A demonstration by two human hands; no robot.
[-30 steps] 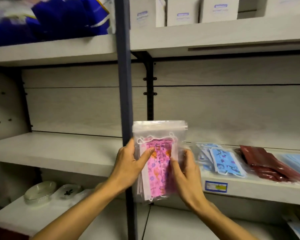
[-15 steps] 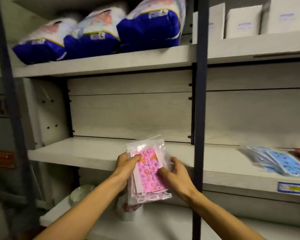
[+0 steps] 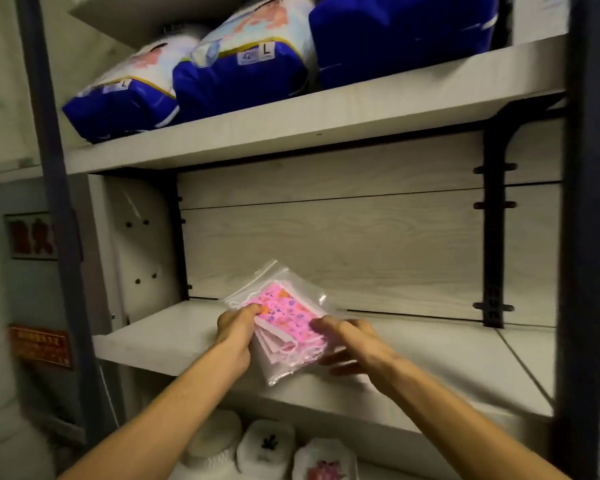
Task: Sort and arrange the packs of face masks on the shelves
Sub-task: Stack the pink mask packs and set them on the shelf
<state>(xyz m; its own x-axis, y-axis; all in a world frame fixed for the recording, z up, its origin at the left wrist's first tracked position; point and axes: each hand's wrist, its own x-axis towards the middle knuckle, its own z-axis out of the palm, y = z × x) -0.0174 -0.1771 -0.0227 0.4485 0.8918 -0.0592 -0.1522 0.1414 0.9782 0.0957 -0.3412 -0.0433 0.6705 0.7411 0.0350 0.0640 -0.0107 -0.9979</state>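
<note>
Head view: over the middle shelf, left hand pinches the pink mask pack at its left edge; right hand grips its right side, thumb on top, pack tilted between both

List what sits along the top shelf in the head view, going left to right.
Left blue-and-white pack → middle pack marked L → large dark blue pack → dark shelf upright.
</note>
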